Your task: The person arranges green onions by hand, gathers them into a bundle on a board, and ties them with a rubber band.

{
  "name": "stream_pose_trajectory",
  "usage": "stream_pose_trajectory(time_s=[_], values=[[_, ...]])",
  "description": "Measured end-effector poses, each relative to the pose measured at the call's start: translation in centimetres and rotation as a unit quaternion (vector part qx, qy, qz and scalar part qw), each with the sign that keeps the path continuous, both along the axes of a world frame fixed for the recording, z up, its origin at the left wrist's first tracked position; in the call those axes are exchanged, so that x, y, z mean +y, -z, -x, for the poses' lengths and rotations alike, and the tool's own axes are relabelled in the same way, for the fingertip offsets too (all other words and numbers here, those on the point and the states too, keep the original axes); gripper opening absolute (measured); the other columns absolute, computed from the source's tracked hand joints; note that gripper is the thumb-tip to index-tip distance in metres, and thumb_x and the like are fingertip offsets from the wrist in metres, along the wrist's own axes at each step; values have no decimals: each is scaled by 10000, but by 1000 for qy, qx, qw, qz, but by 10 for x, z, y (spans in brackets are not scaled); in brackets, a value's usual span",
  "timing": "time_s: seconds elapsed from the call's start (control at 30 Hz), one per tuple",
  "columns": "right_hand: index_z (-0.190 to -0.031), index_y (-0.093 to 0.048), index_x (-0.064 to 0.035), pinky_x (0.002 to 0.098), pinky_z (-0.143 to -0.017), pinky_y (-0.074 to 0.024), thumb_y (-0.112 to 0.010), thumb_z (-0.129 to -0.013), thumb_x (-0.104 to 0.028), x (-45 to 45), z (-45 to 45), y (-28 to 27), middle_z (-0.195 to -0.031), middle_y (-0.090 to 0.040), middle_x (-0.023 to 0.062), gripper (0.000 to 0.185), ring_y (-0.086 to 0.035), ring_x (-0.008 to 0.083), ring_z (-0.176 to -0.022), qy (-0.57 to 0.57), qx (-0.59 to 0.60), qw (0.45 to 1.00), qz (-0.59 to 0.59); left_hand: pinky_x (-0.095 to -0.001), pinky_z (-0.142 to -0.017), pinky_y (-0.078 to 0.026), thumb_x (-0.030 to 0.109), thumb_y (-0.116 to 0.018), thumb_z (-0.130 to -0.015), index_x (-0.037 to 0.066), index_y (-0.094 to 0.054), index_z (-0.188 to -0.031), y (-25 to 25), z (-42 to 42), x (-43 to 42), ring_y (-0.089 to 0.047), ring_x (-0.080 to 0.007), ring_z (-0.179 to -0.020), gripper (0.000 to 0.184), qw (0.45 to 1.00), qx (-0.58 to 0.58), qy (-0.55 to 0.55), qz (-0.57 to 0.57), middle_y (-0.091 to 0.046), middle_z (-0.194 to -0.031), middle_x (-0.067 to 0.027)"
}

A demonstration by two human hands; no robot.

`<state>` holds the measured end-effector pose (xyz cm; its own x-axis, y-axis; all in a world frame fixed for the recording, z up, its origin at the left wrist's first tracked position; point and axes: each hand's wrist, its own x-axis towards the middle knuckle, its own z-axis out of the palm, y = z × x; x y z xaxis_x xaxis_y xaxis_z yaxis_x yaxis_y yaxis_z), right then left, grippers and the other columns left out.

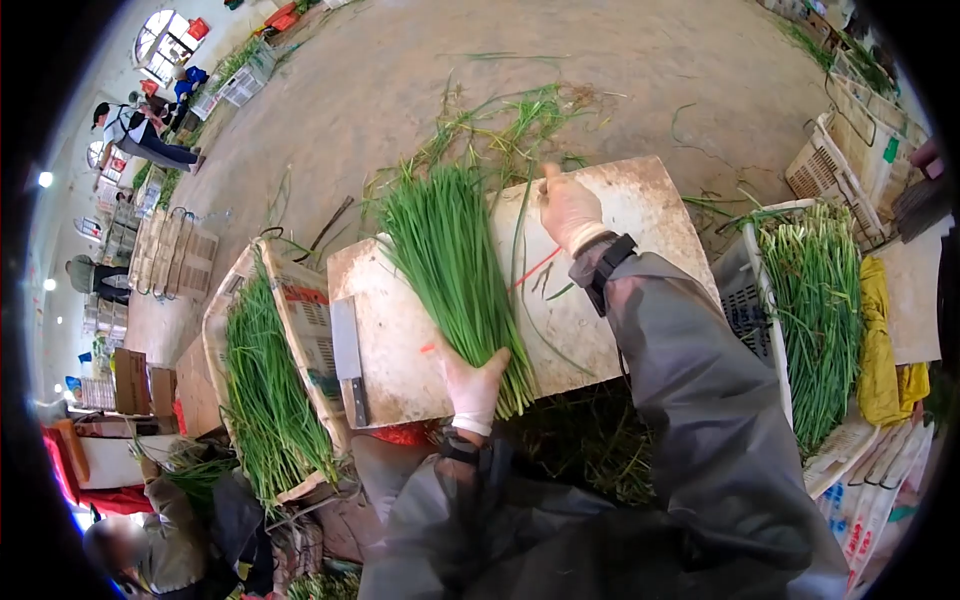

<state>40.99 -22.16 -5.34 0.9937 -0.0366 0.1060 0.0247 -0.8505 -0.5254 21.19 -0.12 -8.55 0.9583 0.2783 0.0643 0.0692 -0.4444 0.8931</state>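
Note:
A thick bundle of green chives (445,255) lies lengthwise over a worn white board (640,190). My left hand (472,388), in a pale glove, is closed round the bundle's near end. An orange-red strip shows beside its fingers. Over the board's far right part, my right hand (570,208), also gloved, has its fingers closed; what they hold, if anything, I cannot make out. A long loose leaf hangs or lies just left of it. A red tie (537,267) lies between the bundle and my right wrist. At the board's left edge rests a cleaver (346,345) with a dark handle.
Crates of chives stand at left (270,385) and right (812,320). Plant scraps (520,125) litter the floor beyond the board. A yellow cloth (876,350) hangs at right. A co-worker (170,540) sits at lower left; other people are farther off.

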Motion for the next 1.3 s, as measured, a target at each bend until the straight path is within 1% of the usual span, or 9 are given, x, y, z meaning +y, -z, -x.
stream_pose_trajectory(time_s=[0.1,0.17,0.23,0.4,0.5,0.7,0.93,1.1,1.3], values=[[-1016,-699,-86,501,-825,-563,-654,-939,-336,-6,40,19,-985,-736,182,265,-703,418,-940,-170,59,983,-44,-459,-1165,-372,163,-892,-667,-49,-262,-1587,2,0,1,-467,-418,-1344,1135,999,20,2,30,-483,-1455,-295],[-1103,-744,-130,471,-834,-564,-672,-884,-282,1,81,5,-1019,-755,161,275,-710,392,-969,-389,104,906,132,-431,-1134,-412,121,-894,-674,-55,-273,-1582,2,-2,0,-509,-369,-1303,1115,999,6,0,45,-511,-1436,-258],[-1171,-741,-119,425,-874,-566,-650,-868,-202,1,105,34,-1039,-763,161,327,-721,334,-991,-475,275,836,1,-417,-1120,-431,104,-895,-680,-61,-270,-1583,-1,2,-3,-528,-347,-1289,1111,999,4,-1,54,-521,-1433,-243],[-1330,-638,-99,432,-934,-549,-697,-859,-185,-34,57,59,-1133,-738,197,482,-699,345,-1061,-49,134,971,-194,-415,-1139,-419,133,-896,-692,-77,-231,-1598,-20,1,-5,-515,-359,-1327,1144,997,19,12,71,-500,-1469,-261],[-1277,-654,-118,448,-929,-544,-729,-850,-172,-47,33,28,-1108,-725,168,436,-684,333,-1079,110,-260,941,188,-424,-1131,-417,115,-894,-661,-46,-272,-1587,-11,1,-5,-523,-378,-1301,1126,999,-1,-13,45,-525,-1435,-264],[-1199,-711,-162,473,-923,-538,-714,-846,-175,-4,81,34,-1135,-667,125,354,-657,347,-1085,-290,-1,952,98,-439,-1134,-410,157,-901,-655,-51,-279,-1578,-3,2,-2,-516,-401,-1307,1132,999,14,-24,28,-530,-1419,-280],[-956,-739,-114,480,-814,-571,-732,-769,-169,-14,87,48,-988,-678,101,195,-698,347,-953,-399,-1,901,169,-408,-1114,-444,152,-891,-693,-62,-249,-1594,-4,2,2,-566,-352,-1266,1126,999,12,-3,36,-568,-1404,-251],[-931,-687,-67,421,-675,-551,-612,-858,-109,-74,24,46,-921,-718,77,113,-716,275,-862,106,-175,867,455,-455,-1099,-437,150,-890,-657,-48,-281,-1566,10,2,2,-524,-426,-1282,1112,999,0,-24,40,-530,-1394,-295],[-999,-706,-153,409,-798,-566,-625,-889,-148,3,73,16,-980,-677,50,136,-688,258,-985,-238,-157,925,249,-461,-1071,-461,132,-883,-663,-39,-295,-1557,-7,1,-5,-564,-414,-1237,1084,999,-12,-24,28,-554,-1366,-286]])
